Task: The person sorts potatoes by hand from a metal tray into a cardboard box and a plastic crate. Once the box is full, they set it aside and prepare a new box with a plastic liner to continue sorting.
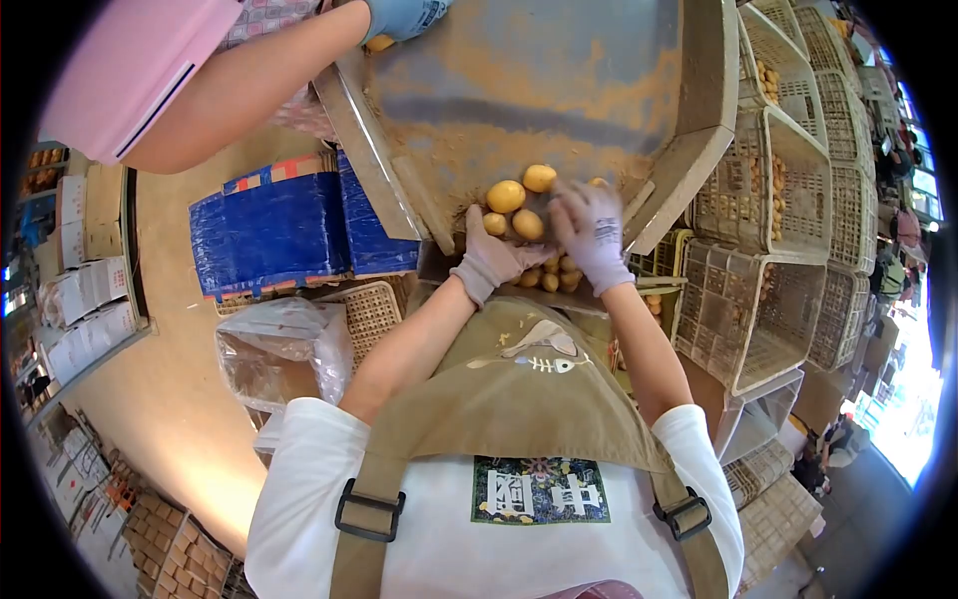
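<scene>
Both my hands wear pale, dusty gloves at the narrow mouth of a metal chute (559, 110). My left hand (487, 258) is cupped at the mouth's left side, thumb up and apart, fingers stretched to the right beneath several yellow potatoes (506, 197). One small potato (494, 224) lies right by its thumb. My right hand (596, 238) reaches in from the right, its fingers blurred by motion beside the potatoes. Part of another potato shows behind it. Below my hands, more potatoes (551, 275) lie in a container under the mouth.
A co-worker's blue-gloved hand (407, 16) is at the chute's far left edge. Stacked plastic crates (746, 309), some with potatoes, line the right side. To the left are blue-wrapped boxes (269, 235) and a crate covered in clear plastic (284, 344).
</scene>
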{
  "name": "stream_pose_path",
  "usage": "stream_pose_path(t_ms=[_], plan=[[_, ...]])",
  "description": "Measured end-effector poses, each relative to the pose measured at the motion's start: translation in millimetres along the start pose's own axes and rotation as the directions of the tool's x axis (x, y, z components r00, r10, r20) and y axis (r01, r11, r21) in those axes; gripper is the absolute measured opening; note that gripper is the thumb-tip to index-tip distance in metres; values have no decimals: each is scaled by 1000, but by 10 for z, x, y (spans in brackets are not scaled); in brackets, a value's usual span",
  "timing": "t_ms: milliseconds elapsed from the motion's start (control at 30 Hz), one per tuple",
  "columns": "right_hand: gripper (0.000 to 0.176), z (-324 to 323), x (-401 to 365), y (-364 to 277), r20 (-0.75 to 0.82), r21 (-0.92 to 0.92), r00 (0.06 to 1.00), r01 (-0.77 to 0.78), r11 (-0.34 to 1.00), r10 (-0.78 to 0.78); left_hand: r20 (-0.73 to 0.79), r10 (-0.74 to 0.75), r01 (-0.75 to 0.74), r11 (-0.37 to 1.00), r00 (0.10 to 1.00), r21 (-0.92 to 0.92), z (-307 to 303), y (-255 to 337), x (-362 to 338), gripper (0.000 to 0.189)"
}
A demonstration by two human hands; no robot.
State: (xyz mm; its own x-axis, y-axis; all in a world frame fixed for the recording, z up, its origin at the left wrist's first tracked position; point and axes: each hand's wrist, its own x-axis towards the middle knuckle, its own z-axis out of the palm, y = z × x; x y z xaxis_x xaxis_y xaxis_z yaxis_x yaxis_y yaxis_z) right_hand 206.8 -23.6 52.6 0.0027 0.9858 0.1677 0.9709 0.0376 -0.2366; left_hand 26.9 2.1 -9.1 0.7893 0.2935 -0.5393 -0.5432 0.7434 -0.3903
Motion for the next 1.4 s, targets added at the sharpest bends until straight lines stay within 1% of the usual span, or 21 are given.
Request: stream_pose_path(t_ms=[67,133,200,233,333,467,600,633,667,733,833,900,967,1033,1067,1100,1167,1200,1267,1300,1400], plan=[[36,-221,101,-6,-36,-182,992,-123,976,118,103,76,-102,953,992,284,-33,-19,-35,89],[39,-130,42,84,159,-288,974,-112,951,162,223,178,-285,587,958,758,-150,-10,-10,94],[40,-132,65,-4,267,-122,958,-77,990,107,365,7,-51,992,931,112,-234,41,62,95],[41,-93,78,-54,212,26,976,-49,998,43,429,-79,173,967,900,-185,-277,64,95,96],[44,-52,186,-402,206,116,973,79,990,-102,33,8,-11,996,999,92,-116,6,-17,92],[43,287,255,-901,417,34,909,-28,999,11,15,294,-285,914,956,290,-12,-82,-9,92],[49,349,482,-770,515,163,846,-256,953,138,189,50,-95,967,981,237,-97,13,-106,72],[50,349,412,-726,483,226,864,-278,934,140,153,3,-11,999,988,53,-212,35,-10,88],[51,325,327,-692,437,257,886,-290,922,157,-147,202,-154,946,968,285,-159,-74,-55,90],[48,222,67,-538,181,633,977,-202,747,110,34,74,-80,965,997,251,-532,112,37,94],[47,-772,-321,-469,-81,575,955,-190,796,286,-35,-122,118,988,992,-96,-256,132,-15,86],[42,-1296,-670,-66,-468,176,854,-160,971,225,-69,-175,160,968,982,-191,-100,112,-20,81],[23,-1952,-1185,380,-681,-103,726,-219,970,92,-126,12,-9,1000,992,21,-10,-1,-36,83],[16,-2499,-1903,709,-768,-190,608,-516,836,201,-75,83,-72,988,994,137,9,-57,-35,85],[50,-2640,-2395,905,-749,-41,437,-781,623,498,-46,121,-111,976,992,189,6,-60,-30,86],[50,-2679,-2934,1265,-794,-319,382,-924,211,472,-90,65,-55,993,994,108,-1,-32,-17,87],[44,-2512,-3361,1458,-789,-274,255,-960,51,559,-113,-22,23,1000,993,6,-71,44,53,91],[44,-2407,-3310,1429,-735,-447,412,-892,71,539,-95,-47,46,999,994,-10,-131,72,110,92],[44,-2117,-3026,1222,-636,-340,522,-851,400,569,-16,-22,23,997,1000,72,-223,109,150,91],[44,-2000,-2461,850,-596,4,508,-773,634,622,-15,-15,16,997,1000,76,-159,35,122,87],[35,-1490,-1757,361,-470,-104,791,-491,865,393,-24,48,-47,999,999,27,3,-81,-22,77]])
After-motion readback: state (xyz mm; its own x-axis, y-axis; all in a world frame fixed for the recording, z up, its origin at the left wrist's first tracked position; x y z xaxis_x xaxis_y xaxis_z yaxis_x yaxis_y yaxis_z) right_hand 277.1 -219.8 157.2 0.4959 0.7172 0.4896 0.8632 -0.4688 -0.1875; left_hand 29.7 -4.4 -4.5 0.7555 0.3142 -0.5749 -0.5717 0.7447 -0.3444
